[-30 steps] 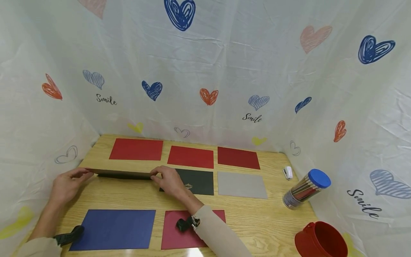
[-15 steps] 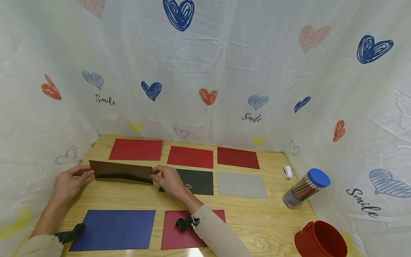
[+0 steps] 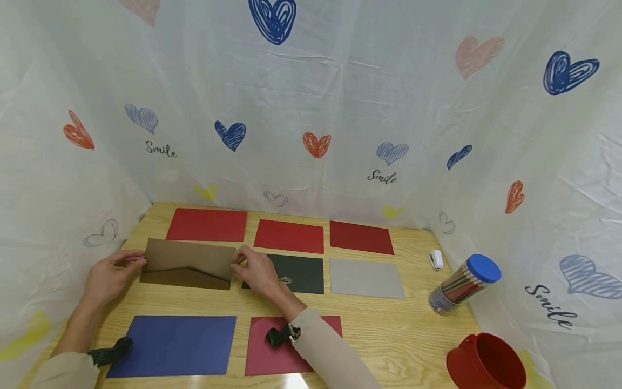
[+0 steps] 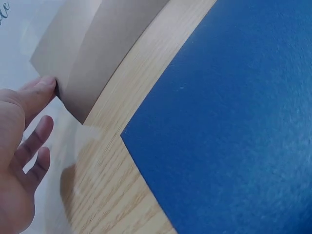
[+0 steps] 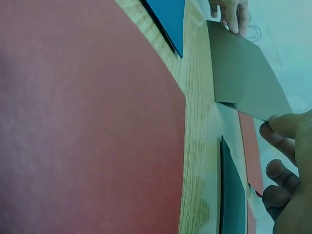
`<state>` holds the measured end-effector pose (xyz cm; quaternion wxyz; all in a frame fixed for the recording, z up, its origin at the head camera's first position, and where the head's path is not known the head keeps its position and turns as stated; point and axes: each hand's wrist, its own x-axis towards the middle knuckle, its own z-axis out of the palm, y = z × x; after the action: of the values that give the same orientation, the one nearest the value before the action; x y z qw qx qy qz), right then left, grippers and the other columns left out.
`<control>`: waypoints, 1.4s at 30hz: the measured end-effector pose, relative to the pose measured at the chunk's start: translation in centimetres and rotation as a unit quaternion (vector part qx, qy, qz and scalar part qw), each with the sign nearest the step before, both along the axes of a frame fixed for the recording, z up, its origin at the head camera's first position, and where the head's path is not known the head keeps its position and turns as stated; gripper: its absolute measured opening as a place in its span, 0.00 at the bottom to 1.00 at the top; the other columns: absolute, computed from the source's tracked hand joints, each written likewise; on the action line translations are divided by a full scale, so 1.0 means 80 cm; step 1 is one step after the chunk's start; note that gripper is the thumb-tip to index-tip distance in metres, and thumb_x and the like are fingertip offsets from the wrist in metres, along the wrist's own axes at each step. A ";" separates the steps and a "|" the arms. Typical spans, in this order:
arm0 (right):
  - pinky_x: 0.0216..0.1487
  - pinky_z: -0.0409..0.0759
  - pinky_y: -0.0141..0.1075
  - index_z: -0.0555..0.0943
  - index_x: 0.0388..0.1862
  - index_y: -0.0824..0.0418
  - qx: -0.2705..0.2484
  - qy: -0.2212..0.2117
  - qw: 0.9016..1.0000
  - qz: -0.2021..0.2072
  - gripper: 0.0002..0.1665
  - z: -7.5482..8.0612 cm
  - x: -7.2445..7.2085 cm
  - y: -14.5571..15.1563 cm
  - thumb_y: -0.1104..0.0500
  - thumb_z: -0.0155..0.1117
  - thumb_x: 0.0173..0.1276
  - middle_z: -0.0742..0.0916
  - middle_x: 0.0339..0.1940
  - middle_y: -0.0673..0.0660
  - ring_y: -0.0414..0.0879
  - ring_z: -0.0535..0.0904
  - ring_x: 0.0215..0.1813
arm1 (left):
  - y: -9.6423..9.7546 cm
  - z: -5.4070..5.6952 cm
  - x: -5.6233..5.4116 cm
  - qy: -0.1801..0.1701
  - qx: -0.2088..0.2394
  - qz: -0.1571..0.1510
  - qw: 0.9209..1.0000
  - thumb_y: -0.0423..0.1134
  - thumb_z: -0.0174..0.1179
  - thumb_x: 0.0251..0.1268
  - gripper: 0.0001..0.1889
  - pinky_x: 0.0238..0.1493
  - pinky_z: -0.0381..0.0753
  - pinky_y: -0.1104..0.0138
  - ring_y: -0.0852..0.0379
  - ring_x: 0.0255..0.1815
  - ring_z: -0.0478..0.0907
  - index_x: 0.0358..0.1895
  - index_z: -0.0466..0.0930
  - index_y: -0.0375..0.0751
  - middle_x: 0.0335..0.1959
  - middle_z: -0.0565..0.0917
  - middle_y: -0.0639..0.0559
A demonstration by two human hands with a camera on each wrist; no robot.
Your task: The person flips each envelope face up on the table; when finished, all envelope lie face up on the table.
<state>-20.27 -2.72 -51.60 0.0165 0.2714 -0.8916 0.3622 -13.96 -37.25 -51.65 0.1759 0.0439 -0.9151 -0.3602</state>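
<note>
A brown envelope [image 3: 189, 253] is held tilted over the left part of the table, its flap side facing the head camera. The left hand [image 3: 108, 275] pinches its left edge between thumb and fingers. At the opposite short edge, the right hand [image 3: 257, 270] pinches it. The left wrist view has the envelope [image 4: 105, 48] at the top, beside a blue paper rectangle [image 4: 229, 112]. In the right wrist view, thumb and forefinger grip the near edge of the envelope [image 5: 239, 68]. A dark green rectangle [image 3: 301, 270] with a gold emblem lies partly behind the right hand.
Three red rectangles, among them a dark red one [image 3: 362, 237], lie along the back. A grey rectangle [image 3: 365, 278] is right of the green one. A crimson one [image 3: 262, 351] lies under the right forearm. A white stapler [image 3: 435, 260], pencil jar [image 3: 442, 301] and red bucket [image 3: 464, 364] stand right.
Seen nearly edge-on a second ago, the brown envelope has been tilted up so that its flap side shows. Both hands keep their grip and have barely moved.
</note>
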 end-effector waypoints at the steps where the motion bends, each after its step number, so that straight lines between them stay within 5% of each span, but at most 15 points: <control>1: 0.28 0.72 0.23 0.80 0.45 0.47 0.009 0.001 1.000 -0.003 0.06 0.000 -0.001 0.000 0.51 0.66 0.73 0.88 0.40 0.42 0.26 0.76 0.30 | 0.001 -0.001 -0.001 -0.007 -0.002 0.001 1.000 0.44 0.65 0.70 0.18 0.32 0.70 0.79 0.88 0.32 0.65 0.51 0.84 0.31 0.33 0.87 0.60; 6: 0.34 0.74 0.24 0.82 0.49 0.44 0.057 -0.008 0.998 -0.004 0.08 -0.004 -0.005 -0.002 0.49 0.65 0.73 0.87 0.41 0.38 0.27 0.79 0.35 | 0.002 -0.003 -0.004 -0.042 -0.019 -0.001 0.999 0.47 0.64 0.70 0.21 0.31 0.70 0.76 0.88 0.32 0.63 0.53 0.83 0.31 0.42 0.87 0.36; 13: 0.32 0.73 0.24 0.83 0.50 0.43 0.094 -0.018 0.995 -0.003 0.10 -0.010 -0.006 -0.005 0.48 0.66 0.72 0.87 0.40 0.37 0.26 0.78 0.33 | -0.003 -0.006 -0.004 -0.057 -0.044 -0.025 0.997 0.46 0.64 0.70 0.19 0.30 0.71 0.75 0.76 0.32 0.73 0.51 0.84 0.30 0.40 0.88 0.36; 22: 0.30 0.72 0.22 0.85 0.46 0.44 0.108 0.000 0.994 0.005 0.07 -0.015 -0.008 -0.008 0.49 0.68 0.71 0.86 0.37 0.37 0.25 0.76 0.31 | -0.005 -0.010 -0.003 -0.079 -0.071 -0.044 0.993 0.46 0.63 0.71 0.20 0.36 0.76 0.59 0.37 0.39 0.83 0.50 0.85 0.30 0.38 0.87 0.34; 42: 0.29 0.70 0.22 0.88 0.42 0.41 0.149 0.025 0.988 0.008 0.05 -0.013 -0.006 -0.009 0.47 0.68 0.71 0.83 0.37 0.38 0.28 0.73 0.31 | -0.008 -0.013 -0.003 -0.066 -0.087 -0.049 0.993 0.42 0.64 0.70 0.15 0.34 0.74 0.61 0.45 0.36 0.82 0.49 0.86 0.32 0.38 0.88 0.37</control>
<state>-20.75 -3.47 -52.60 -0.0053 0.2869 -0.9328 0.2182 -14.19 -37.89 -52.67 0.1007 0.0076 -0.9536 -0.2837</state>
